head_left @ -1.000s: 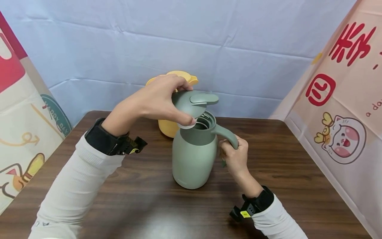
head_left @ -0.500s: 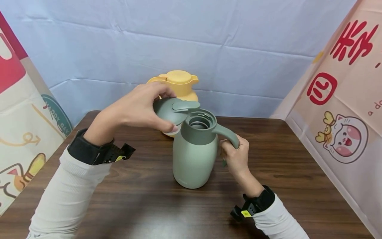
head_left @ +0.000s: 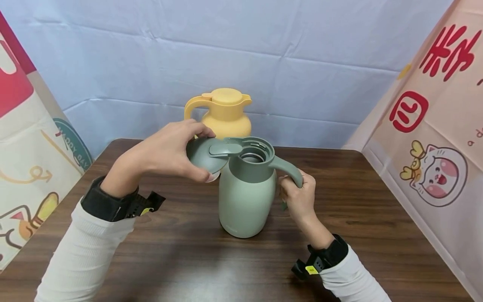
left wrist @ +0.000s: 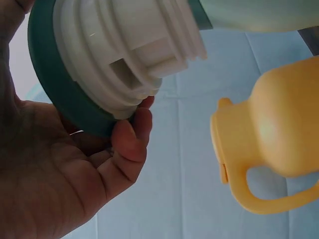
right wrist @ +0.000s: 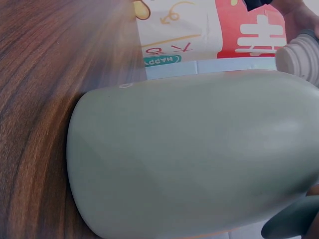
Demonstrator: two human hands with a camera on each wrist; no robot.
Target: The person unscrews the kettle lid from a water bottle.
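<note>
Lid off the green jug, a hand on each part

From where I stand, the green jug (head_left: 247, 205) is upright on the dark wooden table (head_left: 181, 264), its mouth uncovered, showing a ringed neck and shiny inside. At its two o'clock the handle (head_left: 287, 168) juts out, and the right hand (head_left: 299, 193) is clamped round it, fingers curled. At the jug's ten o'clock, the left hand (head_left: 166, 153) grips the green lid (head_left: 200, 152) by its edge, thumb on the near side and fingers on the far side. The lid is tilted, its lever (head_left: 226, 149) pointing to three o'clock, and its white threaded plug (left wrist: 124, 55) shows from below; whether it touches the jug I cannot tell. Behind, toward eleven o'clock, a yellow jug (head_left: 226, 119) has its top on, handle to nine o'clock and spout to three. Pale blue cloth (head_left: 234, 54) hangs at twelve o'clock, with a printed cloth (head_left: 439, 176) at two
</note>
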